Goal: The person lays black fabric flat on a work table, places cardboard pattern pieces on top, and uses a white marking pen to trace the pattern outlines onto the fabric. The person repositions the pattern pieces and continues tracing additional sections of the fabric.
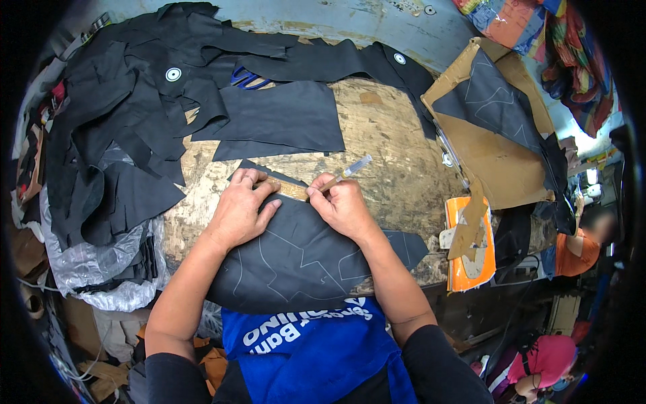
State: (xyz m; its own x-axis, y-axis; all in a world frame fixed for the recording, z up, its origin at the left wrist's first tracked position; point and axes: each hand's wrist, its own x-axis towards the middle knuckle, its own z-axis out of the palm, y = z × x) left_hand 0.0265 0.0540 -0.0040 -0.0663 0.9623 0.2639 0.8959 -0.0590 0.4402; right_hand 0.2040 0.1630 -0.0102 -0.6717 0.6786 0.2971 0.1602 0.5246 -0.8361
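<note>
A piece of black leather-like material [289, 266] with pale drawn outlines lies at the table's near edge, against my body. On its upper part rests a small tan cardboard-like template [293, 191]. My left hand [241, 214] presses the template down with its fingertips, thumb spread apart. My right hand [344, 210] pinches a slim pen with a clear barrel [356, 165], its tip hidden by my fingers at the template's right end. A narrow black strip [269, 173] shows just beyond the template.
Black scraps [121, 87] heap at the left, over a clear plastic bag [101, 269]. Black sheets [282, 118] lie beyond my hands on the worn wooden table [383, 155]. At right are an open cardboard piece [498, 161] and an orange pad [464, 269]. Two people sit farther right.
</note>
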